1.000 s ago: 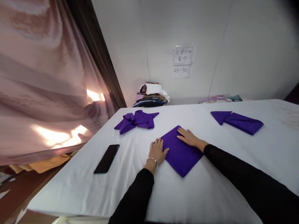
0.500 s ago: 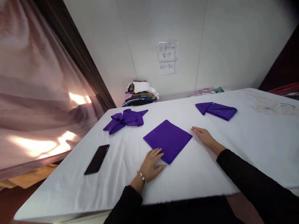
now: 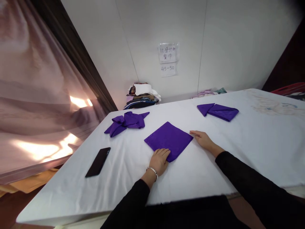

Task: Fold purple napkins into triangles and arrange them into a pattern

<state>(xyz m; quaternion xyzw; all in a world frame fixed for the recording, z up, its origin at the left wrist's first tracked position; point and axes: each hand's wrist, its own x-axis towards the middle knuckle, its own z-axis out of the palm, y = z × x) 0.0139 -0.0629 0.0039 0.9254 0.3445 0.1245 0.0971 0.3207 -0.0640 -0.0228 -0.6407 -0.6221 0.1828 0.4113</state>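
Purple cloth point(image 3: 170, 136), near corner at left grip point(image 3: 159, 163)

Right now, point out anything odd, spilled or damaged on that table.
The black phone, lying left of the left hand, looks out of place beside folded purple cloths; no spill or damage shows.

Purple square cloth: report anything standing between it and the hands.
Nothing visible stands in the way. The left hand is over the near left edge of the purple square cloth; the right hand is at its right corner, contact unclear.
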